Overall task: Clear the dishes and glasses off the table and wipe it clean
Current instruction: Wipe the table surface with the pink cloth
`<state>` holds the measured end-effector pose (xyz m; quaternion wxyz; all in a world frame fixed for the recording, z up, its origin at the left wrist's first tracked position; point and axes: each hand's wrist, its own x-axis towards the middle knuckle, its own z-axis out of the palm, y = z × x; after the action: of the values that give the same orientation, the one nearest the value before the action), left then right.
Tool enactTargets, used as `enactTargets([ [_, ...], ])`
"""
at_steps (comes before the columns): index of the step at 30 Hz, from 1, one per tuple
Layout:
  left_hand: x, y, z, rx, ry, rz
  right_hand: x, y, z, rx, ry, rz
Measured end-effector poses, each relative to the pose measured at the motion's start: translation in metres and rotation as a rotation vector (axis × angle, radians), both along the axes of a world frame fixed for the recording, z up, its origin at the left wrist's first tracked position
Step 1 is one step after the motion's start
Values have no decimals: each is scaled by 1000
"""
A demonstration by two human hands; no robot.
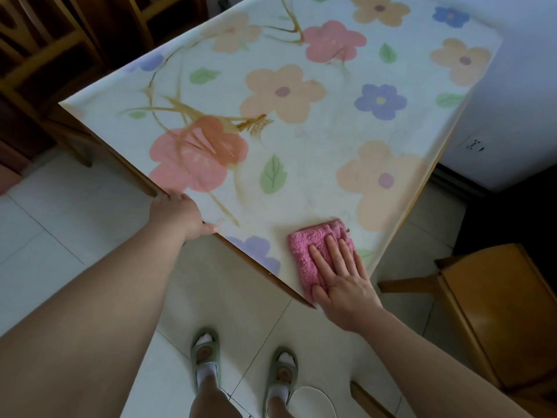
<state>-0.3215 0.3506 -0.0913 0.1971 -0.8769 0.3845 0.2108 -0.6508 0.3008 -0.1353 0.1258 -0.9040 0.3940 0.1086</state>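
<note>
Nearest, the right hand (pixel 340 279) presses the pink cloth (pixel 301 254) flat at the bench (pixel 316 140) corner, fingers (pixel 331 251) straight and slightly spread. The left hand (pixel 177 214) grips the near edge, fingers curled round it. Wiping is the step in hand. Farther off, brown smears (pixel 196 140) likely call for firm strokes next.

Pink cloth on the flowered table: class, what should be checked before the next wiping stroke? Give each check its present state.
1. Dishes and glasses off the table: ok, none shows on it.
2. Right hand flat on the pink cloth: ok.
3. Left hand holds the table's near edge: ok.
4. Surface clean: not ok, brown streaks cross it.
5. Cloth damp enough: cannot tell.
</note>
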Motion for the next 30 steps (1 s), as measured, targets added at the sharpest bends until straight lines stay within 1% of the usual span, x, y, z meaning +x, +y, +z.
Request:
enactTargets([
  [4, 8, 7, -7, -135, 0, -23, 28, -23, 7, 6, 73, -59],
  [7, 23, 11, -9, -211, 13, 2, 56, -37, 11, -10, 84, -83],
  [10, 48, 10, -10, -232, 36, 61, 96, -42, 10, -11, 63, -99],
  [13, 78, 3, -10, -249, 36, 58, 141, -40, 4, -18, 22, -152],
  [17, 128, -5, -7, -271, 27, 47, 195, -44, 1, -17, 28, -174],
  [21, 163, -8, -12, -235, 40, -36, 262, -49, 0, -12, 12, -145],
  [26, 173, -4, -15, -248, 15, -159, 341, -40, -1, 21, 0, -16],
  [28, 175, -4, -14, -229, 21, -196, 345, -31, -1, 32, -32, 13],
  [30, 175, -4, -12, -200, 39, -214, 330, -18, -1, 29, -45, 80],
])
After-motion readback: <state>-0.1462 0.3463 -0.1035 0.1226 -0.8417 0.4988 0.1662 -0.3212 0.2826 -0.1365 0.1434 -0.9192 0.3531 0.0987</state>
